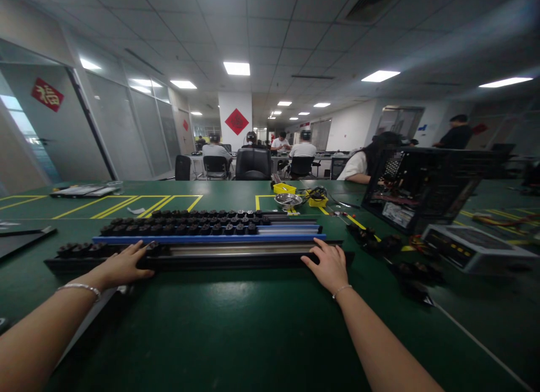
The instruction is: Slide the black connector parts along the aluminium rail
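Note:
Three long rails lie side by side across the green table [236, 324]. The nearest is a black rail [236, 260] with a silver channel and a few black knobs at its left end. My left hand [122, 265] rests on its left part, fingers stretched out flat next to the knobs. On the rail's right end lies my right hand [329, 264], fingers extended over the edge. Behind it sits a blue rail [211, 239] lined with several black knobs, and a further black rail [219, 215] carries more.
An open black computer case [422, 187] and a power supply unit [476, 247] stand at the right, with loose black parts [379, 243] nearby. A metal bowl [288, 199] and yellow bins [283, 188] sit behind the rails. Several people sit at desks farther back.

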Tool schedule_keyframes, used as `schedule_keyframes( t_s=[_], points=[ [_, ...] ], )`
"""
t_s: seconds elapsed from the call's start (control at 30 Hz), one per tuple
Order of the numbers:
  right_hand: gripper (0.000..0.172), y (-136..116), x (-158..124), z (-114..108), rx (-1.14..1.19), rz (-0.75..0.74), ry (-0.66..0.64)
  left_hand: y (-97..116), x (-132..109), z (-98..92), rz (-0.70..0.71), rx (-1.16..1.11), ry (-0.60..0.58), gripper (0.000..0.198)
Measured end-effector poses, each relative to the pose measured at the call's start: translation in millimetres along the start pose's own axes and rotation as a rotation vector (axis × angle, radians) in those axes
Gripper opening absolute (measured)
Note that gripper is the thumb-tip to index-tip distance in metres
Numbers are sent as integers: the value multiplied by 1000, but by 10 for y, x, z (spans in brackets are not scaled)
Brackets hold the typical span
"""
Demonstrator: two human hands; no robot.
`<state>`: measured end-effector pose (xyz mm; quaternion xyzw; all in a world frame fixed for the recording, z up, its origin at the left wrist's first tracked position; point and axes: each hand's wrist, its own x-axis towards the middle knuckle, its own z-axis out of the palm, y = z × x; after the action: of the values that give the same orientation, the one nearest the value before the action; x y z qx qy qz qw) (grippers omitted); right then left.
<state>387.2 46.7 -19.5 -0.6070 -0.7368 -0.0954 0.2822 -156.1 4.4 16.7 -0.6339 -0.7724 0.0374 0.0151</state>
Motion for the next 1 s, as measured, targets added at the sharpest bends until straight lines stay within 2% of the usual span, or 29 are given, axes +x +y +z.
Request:
schedule_keyframes(
  t_s=[0.1, 0.57, 1.0],
  points=[
    [40, 2, 2, 3, -7, -1, -3, 23, -13, -18, -13, 46, -87, 91],
    [40, 9, -5, 23, 2, -3, 16, -42, 54, 70, -15, 0, -46, 94],
    [39, -11, -6, -5, 14, 9, 2, 28, 26, 30, -4, 33, -85, 92]
  ],
)
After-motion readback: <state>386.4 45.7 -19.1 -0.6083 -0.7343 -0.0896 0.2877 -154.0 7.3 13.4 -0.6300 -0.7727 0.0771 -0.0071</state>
